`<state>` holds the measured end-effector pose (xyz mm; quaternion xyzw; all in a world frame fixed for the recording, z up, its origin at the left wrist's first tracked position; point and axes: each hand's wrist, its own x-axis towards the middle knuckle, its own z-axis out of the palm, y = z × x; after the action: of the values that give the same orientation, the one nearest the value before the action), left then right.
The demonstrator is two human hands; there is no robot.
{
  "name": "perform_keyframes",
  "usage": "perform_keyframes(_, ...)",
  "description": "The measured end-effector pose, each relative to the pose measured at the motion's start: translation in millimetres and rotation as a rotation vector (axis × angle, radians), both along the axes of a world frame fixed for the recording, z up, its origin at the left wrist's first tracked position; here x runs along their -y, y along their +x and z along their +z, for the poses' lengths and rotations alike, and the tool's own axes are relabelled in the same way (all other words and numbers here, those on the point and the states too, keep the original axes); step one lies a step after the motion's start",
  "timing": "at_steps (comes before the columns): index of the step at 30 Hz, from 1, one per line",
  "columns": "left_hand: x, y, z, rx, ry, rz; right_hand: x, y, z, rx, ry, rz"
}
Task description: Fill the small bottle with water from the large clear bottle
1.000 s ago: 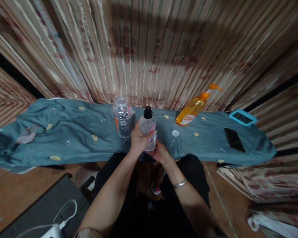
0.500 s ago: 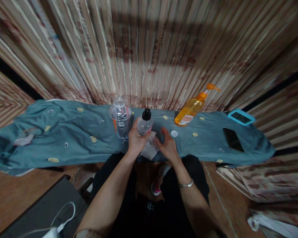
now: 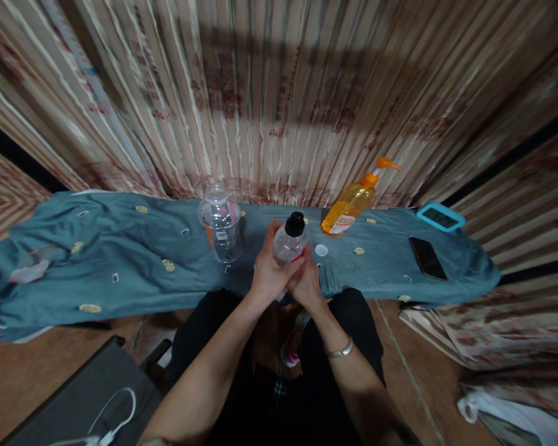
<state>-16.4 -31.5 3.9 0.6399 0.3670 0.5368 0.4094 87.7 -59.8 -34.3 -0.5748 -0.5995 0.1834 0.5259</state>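
Observation:
Between my hands is a small clear bottle [image 3: 287, 246] with a black cap [image 3: 296, 223], tilted slightly to the right. My left hand [image 3: 270, 267] wraps round its left and near side, the thumb lying across the front. My right hand [image 3: 307, 279] is closed against the bottle's right and lower side, its fingers partly hidden behind the bottle and my left thumb. The bottle's lower part is covered by both hands. A clear empty plastic bottle [image 3: 221, 229] with a wide shoulder and no cap stands to the left of my hands.
An orange pump bottle [image 3: 348, 207] stands at the back right, with a small white disc [image 3: 321, 250] in front of it. Farther right lie a blue-framed digital clock [image 3: 441, 217] and a black phone [image 3: 428, 257]. Crumpled tissue [image 3: 30, 272] lies far left on the teal cloth [image 3: 134, 248].
My right hand has come in from beside the bottle and closed on it. The bottle has moved a little right and tilted. The white tissue beneath is now mostly hidden by my hands.

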Motion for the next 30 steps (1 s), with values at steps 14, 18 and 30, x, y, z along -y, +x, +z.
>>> perform_keyframes(14,1.0,8.0,-55.8,-0.394,-0.006,-0.221,-17.7,123.2,-15.2,-0.041,-0.191,-0.752)
perform_keyframes(18,1.6,7.5,-66.3,-0.453,-0.008,-0.263,-30.6,139.2,-20.8,-0.025,-0.273,-0.812)
perform_keyframes(30,3.2,8.9,-72.3,-0.499,-0.014,-0.292,-59.6,152.1,-40.3,0.039,-0.298,-0.827)
